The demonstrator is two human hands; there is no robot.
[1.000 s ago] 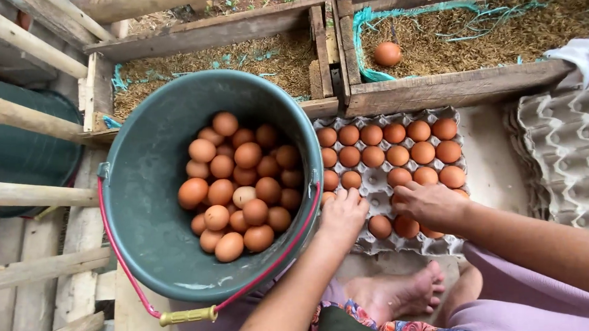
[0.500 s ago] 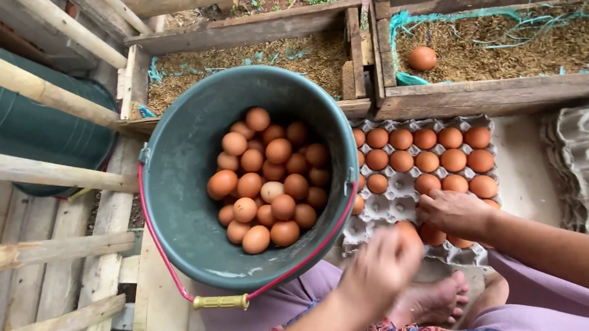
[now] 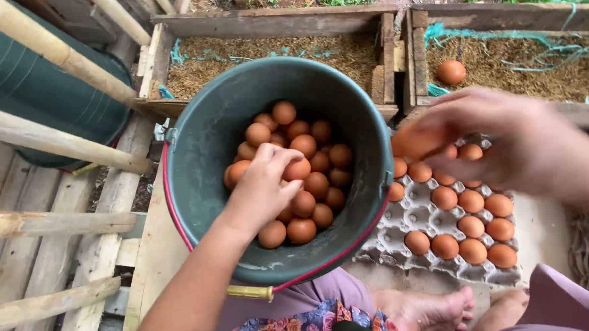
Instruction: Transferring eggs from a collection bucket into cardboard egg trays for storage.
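Note:
A dark green bucket (image 3: pixel 205 141) with a red handle holds several brown eggs (image 3: pixel 317 183). My left hand (image 3: pixel 263 184) is down inside it, its fingers curled round an egg on top of the pile. To the right lies a grey egg tray (image 3: pixel 433 216) with several brown eggs (image 3: pixel 469 225) set in its cups. My right hand (image 3: pixel 511 140) hovers blurred above the tray's far side. An egg (image 3: pixel 413 141) sits at its fingertips, close to the bucket's rim.
Behind the bucket are two wooden nest boxes with husk bedding (image 3: pixel 280 57); the right one holds a single egg (image 3: pixel 451 71). Bamboo poles (image 3: pixel 52 45) and wooden slats (image 3: pixel 49 223) lie to the left over a green barrel (image 3: pixel 36 95). Bare feet (image 3: pixel 435 310) rest below the tray.
My left hand has gone from beside the tray into the bucket onto the eggs. My right hand has lifted off the tray towards the bucket. The view has shifted right.

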